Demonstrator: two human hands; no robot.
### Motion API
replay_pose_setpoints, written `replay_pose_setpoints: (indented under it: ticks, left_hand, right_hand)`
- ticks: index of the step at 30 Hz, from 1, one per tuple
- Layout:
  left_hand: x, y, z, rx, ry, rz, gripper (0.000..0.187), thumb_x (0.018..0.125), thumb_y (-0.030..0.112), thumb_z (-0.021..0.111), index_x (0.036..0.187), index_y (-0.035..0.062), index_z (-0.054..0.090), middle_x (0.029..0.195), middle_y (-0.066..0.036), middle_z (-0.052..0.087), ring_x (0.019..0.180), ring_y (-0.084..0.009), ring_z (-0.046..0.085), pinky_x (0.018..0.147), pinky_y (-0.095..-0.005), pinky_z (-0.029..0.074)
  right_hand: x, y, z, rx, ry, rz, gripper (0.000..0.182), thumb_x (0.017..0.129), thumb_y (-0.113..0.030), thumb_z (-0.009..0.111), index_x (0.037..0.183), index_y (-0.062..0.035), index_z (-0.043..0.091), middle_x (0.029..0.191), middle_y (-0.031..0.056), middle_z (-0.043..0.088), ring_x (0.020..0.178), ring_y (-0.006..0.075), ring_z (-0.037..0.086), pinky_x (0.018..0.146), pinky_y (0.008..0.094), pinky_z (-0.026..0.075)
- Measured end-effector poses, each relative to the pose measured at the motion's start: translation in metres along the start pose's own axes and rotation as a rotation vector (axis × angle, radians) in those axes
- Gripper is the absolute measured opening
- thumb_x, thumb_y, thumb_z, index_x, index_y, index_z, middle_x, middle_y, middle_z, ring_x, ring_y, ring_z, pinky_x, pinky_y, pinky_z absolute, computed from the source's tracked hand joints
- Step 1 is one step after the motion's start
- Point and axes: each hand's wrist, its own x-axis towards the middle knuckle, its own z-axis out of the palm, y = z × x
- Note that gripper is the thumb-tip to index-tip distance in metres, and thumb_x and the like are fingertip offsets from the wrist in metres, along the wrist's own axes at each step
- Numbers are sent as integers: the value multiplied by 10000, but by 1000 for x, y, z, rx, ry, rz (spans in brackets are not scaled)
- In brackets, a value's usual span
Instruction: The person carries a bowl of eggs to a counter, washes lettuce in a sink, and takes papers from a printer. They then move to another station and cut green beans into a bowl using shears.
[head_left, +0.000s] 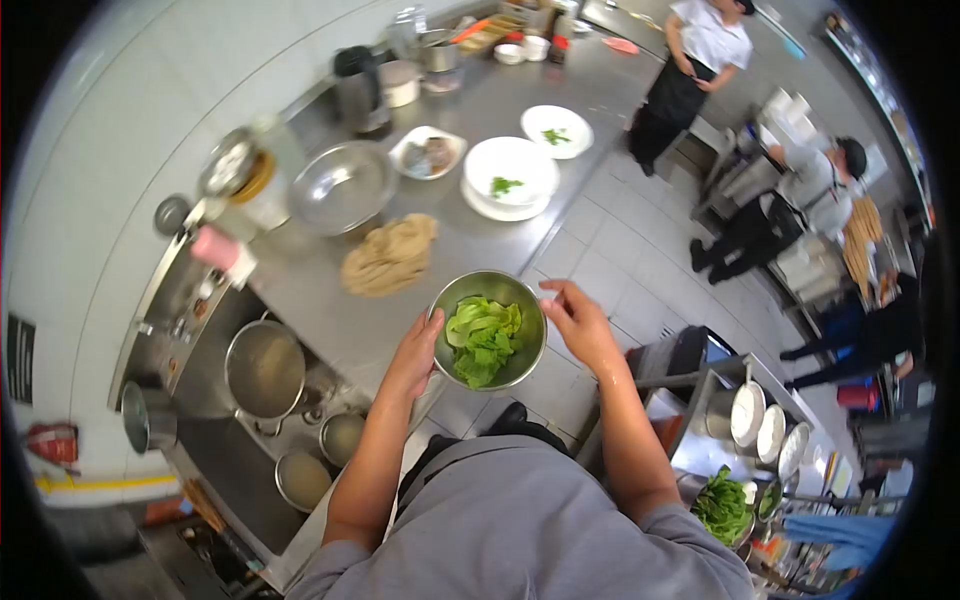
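A steel counter is seen at an angle, its far end lost under crowded, blurred containers. Beside it, a steel sink is partly covered by a large pot, whose cloudy contents cannot be identified. Across the tiled floor, three co-workers are seen; the uppermost is cut off by the frame. On the counter, a wide steel basin is set near a crumpled brown cloth. Stacked white plates are placed farther right, the lower one mostly hidden. The steel mixing bowl is held in front of the torso, by the counter's edge. Its side is gripped by the left hand, thumb at the rim, other fingers largely hidden. The right hand is held partly open by the opposite rim, fingers loosely curled; whether the rim is touched cannot be told. Inside the bowl, lettuce leaves are heaped, the bottom concealed. On the upper plate, a small green garnish is too blurred to be named.
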Motion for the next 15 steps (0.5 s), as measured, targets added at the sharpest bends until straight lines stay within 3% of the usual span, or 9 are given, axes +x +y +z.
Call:
replay_pose_setpoints:
  ticks: [1,2,4,5,8,10,11,13,15]
  left_hand:
    - [13,3,29,37,-48,4,572,1043,413,494,1482,56,414,1342,-121,577,1154,-208,599,881,-366,538]
    - [32,-5,55,63,-89,-1,572,1043,413,494,1482,56,414,1342,-121,577,1154,-208,599,881,-366,538]
    - [67,-30,107,124,-178,117,572,1053,393,479,1490,34,397,1385,-130,545,1269,-219,518,1044,-356,435]
    - [81,-37,135,151,-234,104,572,1053,393,479,1490,34,397,1385,-130,545,1269,-219,518,1044,-356,435]
    - [111,-62,220,207,-372,17,603,1028,328,554,1504,11,361,1409,-159,526,1318,-249,475,1097,-347,375]
    - [143,-77,262,584,-505,377,776,930,248,708,1532,3,284,1457,-207,459,1345,-271,444,1102,-353,371]
    - [151,-74,287,593,-589,372,776,930,248,708,1532,3,284,1457,-207,459,1345,-271,444,1102,-353,371]
    - [156,-57,340,822,-664,450,1009,798,185,823,1555,-8,185,1496,-255,379,1381,-327,404,1126,-389,355]
    - [181,-60,391,972,-800,469,1065,759,174,836,1560,-6,157,1504,-266,354,1389,-359,389,1133,-409,351]
  right_hand:
    - [-12,26,-19,56,34,82,410,960,-330,665,1266,-64,604,823,40,582,696,118,549,658,275,500]
    - [-27,38,-40,59,82,93,410,960,-330,665,1266,-64,604,823,40,582,696,118,549,658,275,500]
    - [-59,58,-74,428,-154,461,497,978,-370,633,1336,-46,517,808,41,589,653,114,560,590,271,496]
    - [-69,84,-84,505,-81,470,524,970,-358,633,1332,-9,487,807,45,599,621,119,573,533,274,489]
    - [-98,136,-123,500,167,552,458,965,-276,593,1295,25,494,817,63,612,616,125,591,528,279,494]
    - [-106,156,-153,570,315,636,394,937,-203,566,1251,33,534,878,83,636,636,135,613,561,273,504]
    - [-110,171,-165,595,389,686,387,929,-210,573,1233,29,546,876,89,640,639,131,613,559,270,504]
    - [-114,198,-187,689,540,668,385,933,-217,567,1242,11,552,866,86,640,643,126,613,545,270,499]
    - [-109,235,-207,708,680,672,459,929,-233,560,1326,-18,473,770,79,631,575,112,572,508,276,489]
